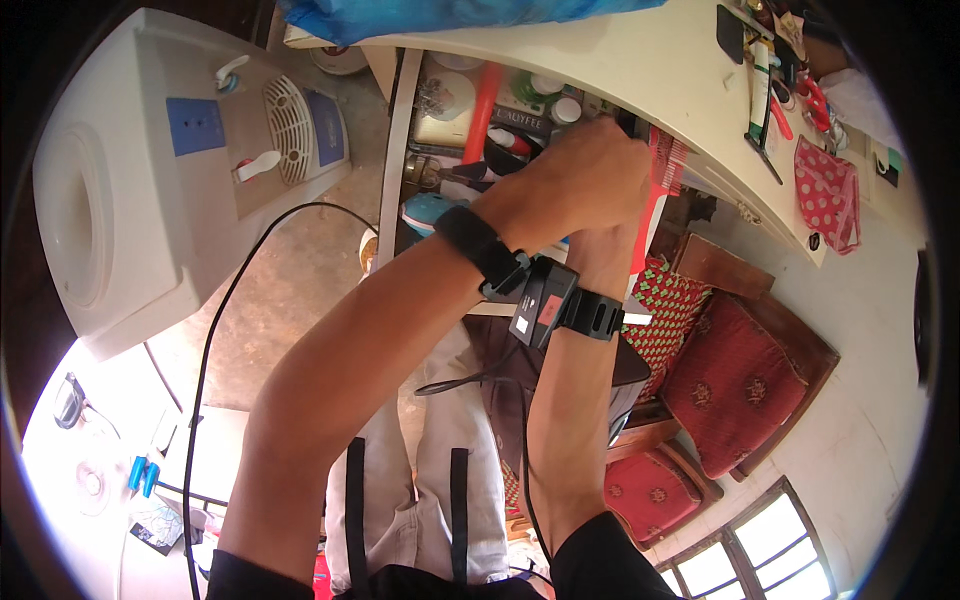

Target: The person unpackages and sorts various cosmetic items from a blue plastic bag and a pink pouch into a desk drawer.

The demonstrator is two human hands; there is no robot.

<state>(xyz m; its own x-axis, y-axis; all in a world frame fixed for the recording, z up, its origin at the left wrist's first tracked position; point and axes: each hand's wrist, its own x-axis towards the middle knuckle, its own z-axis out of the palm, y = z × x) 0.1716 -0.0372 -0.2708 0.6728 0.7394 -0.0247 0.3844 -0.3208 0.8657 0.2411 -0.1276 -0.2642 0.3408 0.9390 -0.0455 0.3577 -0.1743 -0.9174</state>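
My left hand (pixel 581 176) reaches across into a pulled-out drawer (pixel 393 172) beneath a white tabletop. Its fingers bend downward over the right part of the contents, and their tips are hidden. My right hand (pixel 606 244) lies close beside and partly beneath the left one, mostly covered by it. What either hand holds cannot be seen. A red comb (pixel 666 161) shows just right of the hands. Left of them in the drawer are a red tube (pixel 481 112), a white-capped jar (pixel 565 111), a black box (pixel 517 120) bearing writing, and a blue dotted pouch (pixel 429 210).
A white water dispenser (pixel 161 225) stands at the left. A black cable (pixel 214 315) loops past it. On the tabletop (pixel 600 45) are a blue plastic bag (pixel 450 19), a pink dotted pouch (pixel 829 195) and small items. Red-cushioned wooden chairs (pixel 735 382) stand at the right.
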